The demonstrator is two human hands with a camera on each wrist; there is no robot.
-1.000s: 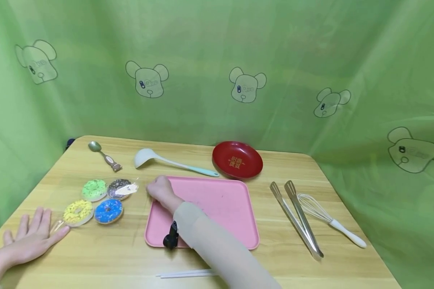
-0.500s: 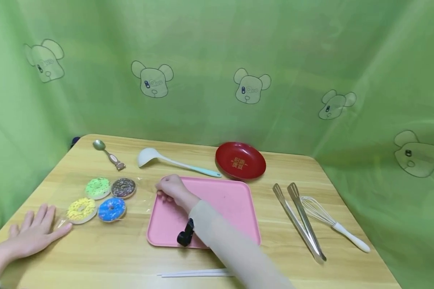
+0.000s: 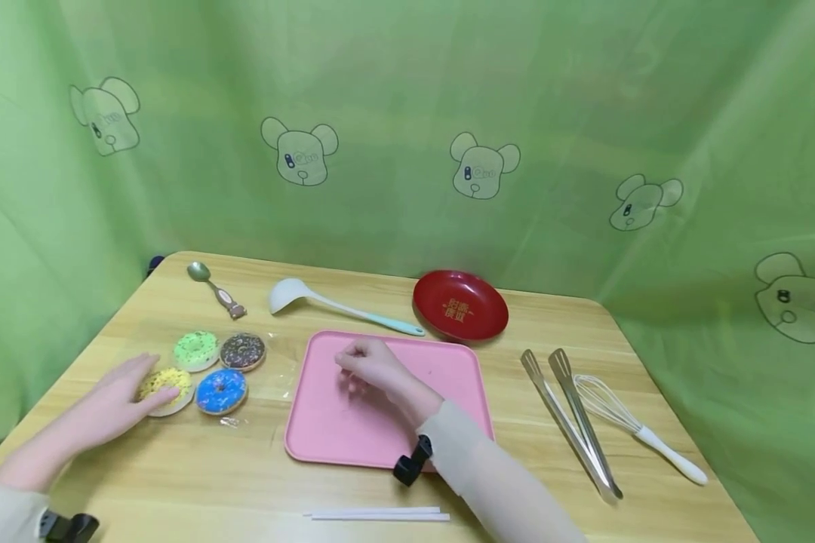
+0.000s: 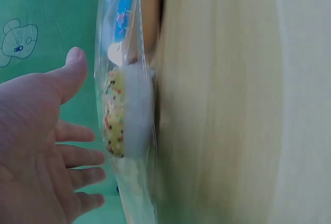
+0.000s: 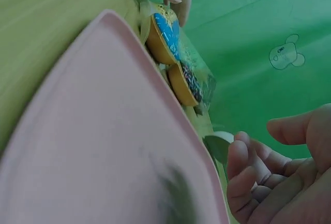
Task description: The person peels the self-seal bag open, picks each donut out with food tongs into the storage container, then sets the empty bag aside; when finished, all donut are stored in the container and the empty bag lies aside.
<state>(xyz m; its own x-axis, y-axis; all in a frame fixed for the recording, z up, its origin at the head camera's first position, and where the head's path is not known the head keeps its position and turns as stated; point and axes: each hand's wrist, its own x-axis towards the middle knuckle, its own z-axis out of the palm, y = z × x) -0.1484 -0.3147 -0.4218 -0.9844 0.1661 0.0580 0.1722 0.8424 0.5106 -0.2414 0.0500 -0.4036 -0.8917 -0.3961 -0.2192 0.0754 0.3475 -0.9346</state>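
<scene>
My left hand [image 3: 112, 403] reaches over the yellow doughnut [image 3: 180, 381] at the left, fingers extended. In the left wrist view that hand [image 4: 46, 146] is beside the clear plastic wrapping [image 4: 139, 188] round the doughnuts, gripping nothing. A green doughnut [image 3: 197, 348], a chocolate one [image 3: 242, 351] and a blue one [image 3: 221, 391] lie beside the yellow one. Above the pink tray [image 3: 319, 434] hovers my right hand [image 3: 383, 371], its fingers loosely bent. Nothing shows between that hand's thumb and fingers in the right wrist view.
Along the back lie a spoon [image 3: 219, 292], a white ladle [image 3: 339, 305] and a red plate [image 3: 490, 311]. To the right are metal tongs [image 3: 570, 426] and a whisk [image 3: 659, 445]. White chopsticks [image 3: 380, 514] lie near the front. A green curtain [image 3: 394, 219] hangs behind the table.
My left hand has moved right, from the table onto the yellow doughnut's edge. My right hand has drawn away from the wrapping's right end, rightward over the tray.
</scene>
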